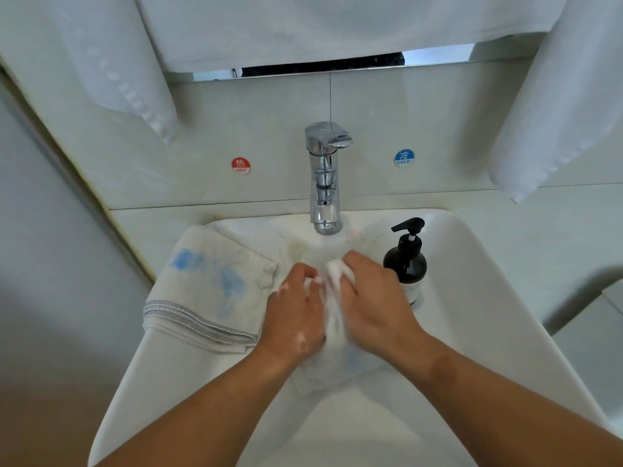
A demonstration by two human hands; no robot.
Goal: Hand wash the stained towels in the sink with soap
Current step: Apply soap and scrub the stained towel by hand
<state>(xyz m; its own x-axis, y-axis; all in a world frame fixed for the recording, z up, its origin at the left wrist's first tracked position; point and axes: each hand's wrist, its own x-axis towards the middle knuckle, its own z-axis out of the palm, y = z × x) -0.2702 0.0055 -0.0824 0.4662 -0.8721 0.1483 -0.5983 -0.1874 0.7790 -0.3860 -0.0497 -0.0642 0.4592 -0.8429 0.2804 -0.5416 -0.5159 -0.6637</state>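
My left hand (pixel 292 318) and right hand (pixel 372 305): both clenched on a sudsy towel (pixel 333 318) over the sink (pixel 499 298); second towel (pixel 205 288), blue-stained, draped on left rim; soap bottle (pixel 406 261) beside right hand; tap (pixel 325 176) behind.

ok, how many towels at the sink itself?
2: blue-stained towel on the sink left rim; soapy towel gripped by left hand and right hand below the tap. More could lie underneath.

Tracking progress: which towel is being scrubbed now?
The sudsy towel gripped by left hand and right hand; the blue-stained towel lies aside on the sink rim.
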